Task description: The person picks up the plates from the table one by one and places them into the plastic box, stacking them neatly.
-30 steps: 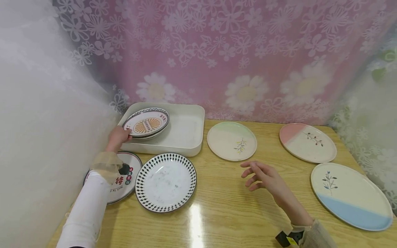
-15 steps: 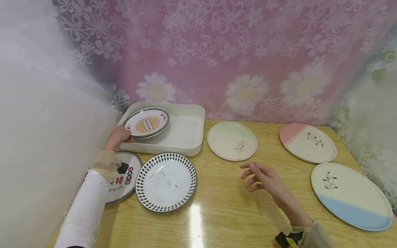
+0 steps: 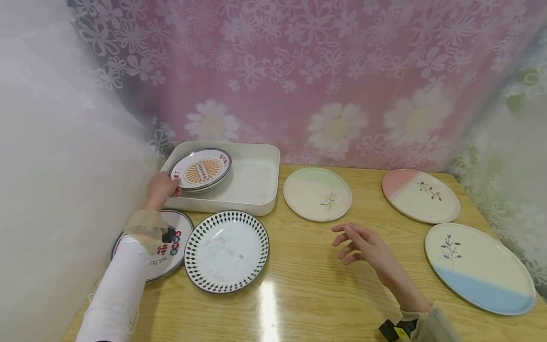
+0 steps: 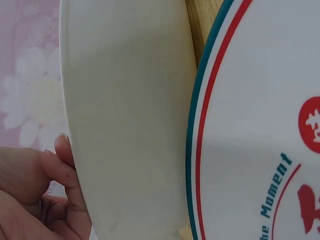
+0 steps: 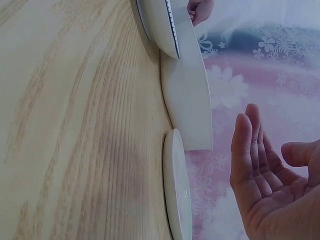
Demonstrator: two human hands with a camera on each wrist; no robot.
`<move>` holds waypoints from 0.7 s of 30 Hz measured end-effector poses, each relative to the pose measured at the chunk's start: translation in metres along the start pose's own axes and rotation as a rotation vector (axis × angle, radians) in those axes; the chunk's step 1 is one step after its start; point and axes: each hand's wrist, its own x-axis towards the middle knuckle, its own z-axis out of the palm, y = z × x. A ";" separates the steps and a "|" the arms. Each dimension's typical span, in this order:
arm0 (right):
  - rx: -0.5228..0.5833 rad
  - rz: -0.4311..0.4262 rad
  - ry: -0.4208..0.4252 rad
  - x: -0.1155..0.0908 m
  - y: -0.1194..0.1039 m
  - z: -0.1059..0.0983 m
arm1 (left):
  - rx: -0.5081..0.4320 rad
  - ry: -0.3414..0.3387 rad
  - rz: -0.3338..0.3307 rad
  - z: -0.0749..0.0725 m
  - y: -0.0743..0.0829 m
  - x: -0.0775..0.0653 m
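Observation:
In the head view, a white plate with an orange sunburst and dark rim (image 3: 202, 170) lies tilted on other dishware at the left end of the cream plastic bin (image 3: 256, 206). My left hand (image 3: 163, 189) grips this plate at its near left edge, reaching over the bin's corner. In the left wrist view, the curled fingers (image 4: 65, 175) show at the bin's rim, while the plate is hidden behind its wall. My right hand (image 3: 361, 244) hovers over the table, fingers loosely bent and holding nothing. Nearest to it lies a round green-and-cream plate (image 3: 317, 194).
Below the left forearm lies a plate with red lettering (image 3: 164, 266). Beside it sits a black-diamond-rimmed plate (image 3: 226, 251), just in front of the bin. A pink-and-cream plate (image 3: 420, 196) and a blue-and-cream oval plate (image 3: 480, 268) lie at the right on the wooden table (image 3: 312, 304).
The view has shifted very slightly. My left hand stays at the sunburst plate's edge, and the right hand holds its place above the table.

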 end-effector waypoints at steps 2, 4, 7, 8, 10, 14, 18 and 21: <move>-0.001 -0.001 0.004 0.000 0.000 -0.001 | -0.010 0.012 0.011 -0.001 0.000 -0.001; 0.000 -0.001 0.007 0.000 -0.001 -0.002 | -0.009 0.029 0.028 -0.002 0.002 -0.003; -0.002 -0.001 0.011 0.001 -0.001 -0.003 | -0.021 0.044 0.036 -0.004 0.006 -0.008; -0.002 -0.001 0.011 0.001 -0.001 -0.003 | -0.022 0.046 0.039 -0.004 0.008 -0.009; -0.004 -0.002 0.012 0.001 -0.002 -0.004 | -0.036 0.039 0.039 -0.005 0.012 -0.011; -0.005 -0.013 0.013 0.000 -0.003 -0.004 | -0.032 0.039 0.048 -0.004 0.022 -0.014; -0.003 -0.030 0.015 0.000 -0.003 -0.005 | 0.002 0.074 0.076 -0.003 0.034 -0.020; -0.002 -0.031 0.019 0.000 -0.003 -0.006 | 0.023 0.126 0.133 0.000 0.043 -0.024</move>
